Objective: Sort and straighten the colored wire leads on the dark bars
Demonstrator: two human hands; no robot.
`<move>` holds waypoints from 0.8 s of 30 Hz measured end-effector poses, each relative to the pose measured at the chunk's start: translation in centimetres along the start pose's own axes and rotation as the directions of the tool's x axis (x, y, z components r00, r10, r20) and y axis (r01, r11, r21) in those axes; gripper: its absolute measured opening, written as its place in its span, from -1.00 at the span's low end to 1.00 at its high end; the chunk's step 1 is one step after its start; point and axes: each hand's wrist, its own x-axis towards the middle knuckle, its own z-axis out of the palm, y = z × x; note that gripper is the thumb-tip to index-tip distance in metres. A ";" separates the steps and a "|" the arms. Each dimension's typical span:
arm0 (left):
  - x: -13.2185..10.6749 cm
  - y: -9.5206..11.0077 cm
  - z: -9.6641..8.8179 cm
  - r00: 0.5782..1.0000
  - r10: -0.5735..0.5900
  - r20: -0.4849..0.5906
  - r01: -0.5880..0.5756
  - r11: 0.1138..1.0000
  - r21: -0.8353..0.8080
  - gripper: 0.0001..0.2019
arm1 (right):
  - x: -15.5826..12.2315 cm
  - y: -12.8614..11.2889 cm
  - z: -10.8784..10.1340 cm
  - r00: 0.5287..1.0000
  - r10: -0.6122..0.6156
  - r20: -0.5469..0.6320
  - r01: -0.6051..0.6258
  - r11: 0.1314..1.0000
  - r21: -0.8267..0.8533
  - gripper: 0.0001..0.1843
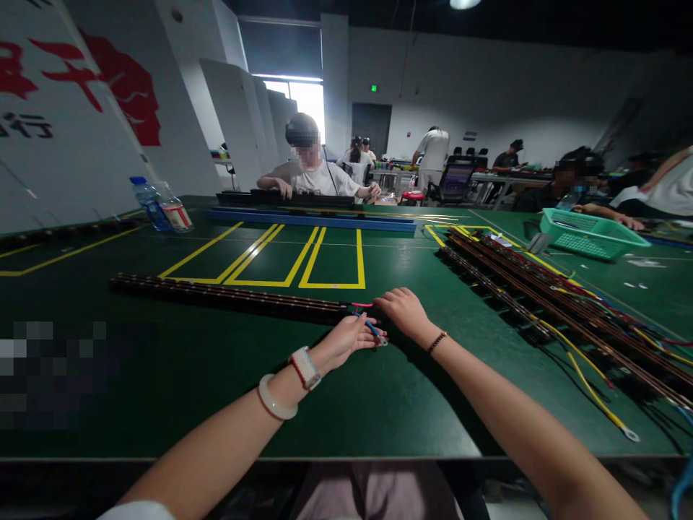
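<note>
Bar point(232, 295), long and dark with coppery strips, slants across the green table point(189, 397), its right-hand end just beside the fingers; out of that end come two wires, and both are in hand! Right hand point(403, 314) has the red wire point(362, 305), fingers bent down and pinched on it, the far tip hidden under them; left hand point(343, 343) has the blue wire point(372, 329) between thumb and fingers, the fingers fairly straight, and out past them pokes a metal ring terminal point(383, 341); the hands are near each other, wrists well apart; a pale-strapped watch point(306, 368) and a pale bangle point(279, 397) on the left arm, a dark bracelet point(437, 341) on the right!

Over to the right, a batch of similar bars point(520, 289) lies side by side, yellow wire point(611, 417) trailing toward the near edge; behind it sits a green basket point(595, 232); straight ahead, yellow tape outlines point(333, 285) mark the tabletop, then comes a blue rail point(325, 219); across the table a co-worker point(322, 178) in white has one hand at a dark piece point(319, 198); bottles point(176, 214) stand far left!
</note>
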 end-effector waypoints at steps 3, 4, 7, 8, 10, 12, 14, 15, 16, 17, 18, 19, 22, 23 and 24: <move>-0.3 0.5 -0.5 0.999 -0.037 0.010 0.035 0.984 0.173 -0.64 | -0.3 -0.1 0.0 0.999 0.004 -0.035 -0.004 1.000 -0.005 -0.76; -0.4 0.7 -0.7 0.999 -0.050 0.012 0.046 0.974 0.221 -0.63 | -0.3 -0.1 0.0 0.999 0.002 -0.044 -0.002 1.000 -0.009 -0.76; -0.5 1.1 -1.4 0.999 -0.043 0.009 0.037 0.938 0.345 -0.64 | -0.3 0.0 0.1 0.999 0.000 -0.054 0.000 1.000 -0.013 -0.75; -0.5 1.2 -1.6 1.000 -0.019 0.007 0.015 0.918 0.397 -0.63 | -0.3 0.0 0.2 0.999 -0.002 -0.052 0.001 1.000 -0.012 -0.75; -0.4 1.3 -1.8 0.999 0.046 0.008 -0.044 0.859 0.510 -0.60 | -0.3 0.0 0.5 0.999 -0.003 -0.047 0.003 1.000 -0.012 -0.74; -0.3 1.3 -2.0 0.995 0.097 0.011 -0.085 0.806 0.586 -0.57 | -0.3 0.0 0.8 0.999 -0.002 -0.042 0.001 1.000 -0.013 -0.75; -0.1 1.2 -2.0 0.996 0.094 0.012 -0.083 0.805 0.588 -0.57 | -0.4 -0.1 0.9 0.999 0.003 -0.038 -0.003 1.000 -0.006 -0.75; -0.1 1.1 -2.0 0.997 0.074 0.010 -0.067 0.820 0.569 -0.58 | -0.4 -0.2 0.9 0.999 0.004 -0.039 -0.004 1.000 0.007 -0.75; 0.0 1.0 -2.0 0.999 0.047 0.005 -0.042 0.836 0.547 -0.59 | -0.4 -0.3 0.7 0.999 0.007 -0.047 -0.006 1.000 0.029 -0.75; 0.1 0.9 -2.0 1.000 0.022 0.002 -0.019 0.851 0.525 -0.60 | -0.5 -0.5 0.5 0.998 0.012 -0.062 -0.008 0.998 0.064 -0.74; 0.2 0.7 -2.0 1.000 0.009 -0.003 -0.006 0.864 0.504 -0.61 | -0.5 -0.8 0.2 0.996 0.020 -0.081 -0.010 0.994 0.111 -0.73; 0.4 0.6 -2.0 1.000 0.011 -0.006 -0.007 0.875 0.483 -0.62 | -0.6 -1.1 -0.1 0.994 0.028 -0.102 -0.010 0.985 0.172 -0.73; 0.8 0.2 -2.2 0.998 0.067 0.007 -0.063 0.903 0.424 -0.63 | -1.2 -2.3 -1.2 0.991 0.036 -0.130 0.016 0.926 0.376 -0.67; 0.9 0.2 -2.3 0.996 0.085 0.006 -0.079 0.906 0.415 -0.62 | -1.4 -2.7 -1.4 0.991 0.031 -0.127 0.027 0.904 0.427 -0.61; 1.0 0.2 -2.3 0.996 0.090 -0.002 -0.081 0.904 0.421 -0.60 | -1.6 -3.0 -1.4 0.992 0.027 -0.120 0.032 0.886 0.462 -0.50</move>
